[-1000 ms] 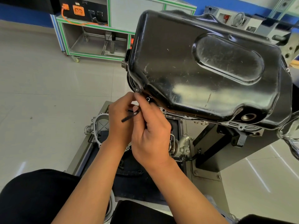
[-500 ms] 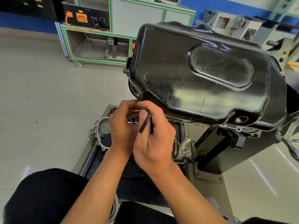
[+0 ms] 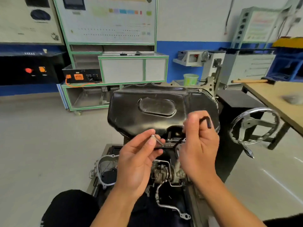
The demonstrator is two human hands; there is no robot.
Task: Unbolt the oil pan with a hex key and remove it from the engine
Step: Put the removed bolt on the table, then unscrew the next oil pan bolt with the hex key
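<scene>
The black oil pan [image 3: 147,115] sat upside-down on the engine, its dented, glossy bottom facing up and its flange still seated along the block. Both hands were held just in front of its near edge, below the oval pressing in its middle.

The right hand [image 3: 199,149] was curled round a black hex key [image 3: 207,122], whose bent short leg stuck out above the knuckles and showed against the pan's near right corner. Whether the key touched the pan could not be told.

The left hand [image 3: 136,163], palm turned up, pinched a small silver bolt [image 3: 156,139] between thumb and forefinger, the other fingers loosely curled beneath. The bolt was held clear of the pan, just under its front lip.

Below the hands lay a turbocharger [image 3: 164,173] with a thin metal pipe [image 3: 164,205] trailing toward the viewer, and to the left a ring-shaped aluminium housing [image 3: 98,164].

To the right of the engine stand stood a chrome handwheel [image 3: 248,123]. Beyond it was a wooden tabletop [image 3: 270,94] with a hammer [image 3: 252,81] near its far edge. A green cup [image 3: 191,79] stood behind the pan.
</scene>
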